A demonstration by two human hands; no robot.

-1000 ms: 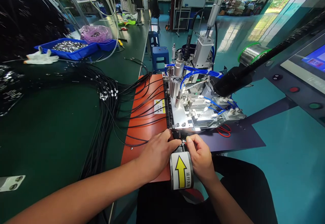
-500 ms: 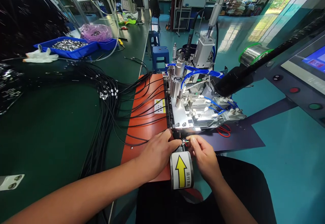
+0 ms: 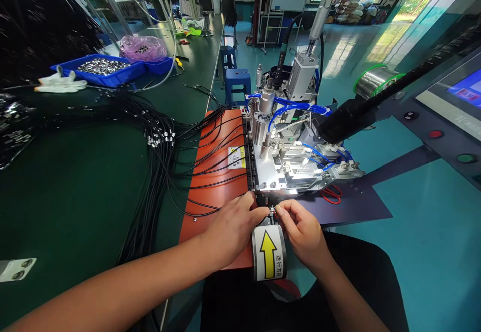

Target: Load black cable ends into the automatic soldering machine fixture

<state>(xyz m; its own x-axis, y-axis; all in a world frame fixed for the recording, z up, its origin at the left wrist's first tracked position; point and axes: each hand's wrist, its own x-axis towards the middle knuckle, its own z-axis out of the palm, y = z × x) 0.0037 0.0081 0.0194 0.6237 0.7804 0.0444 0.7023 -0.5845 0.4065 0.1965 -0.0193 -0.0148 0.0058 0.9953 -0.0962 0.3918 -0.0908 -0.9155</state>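
My left hand (image 3: pixel 235 229) is closed at the near end of the machine's track, thumb and index finger pressed by the end of a black cable (image 3: pixel 205 213) that runs in from the left. Just right of the thumb tip is a small silvery connector (image 3: pixel 272 210). My right hand (image 3: pixel 302 234) pinches the thin coloured wires beside that connector; a bit of red shows at its fingertips, which partly cover the wires. Below both hands sits a rounded cover (image 3: pixel 269 253) with a yellow arrow label.
A metal soldering-type machine (image 3: pixel 293 156) with blue air tubes stands ahead. Black cables (image 3: pixel 150 191) lie across the green table and orange plate (image 3: pixel 220 171). A solder spool (image 3: pixel 378 81) and control panel (image 3: pixel 451 136) are at right; a blue tray (image 3: pixel 120 78) of metal parts is at back left.
My right hand's fingertips have moved slightly left, closer to the connector, covering more of the coloured wires. My left hand has stayed in place.
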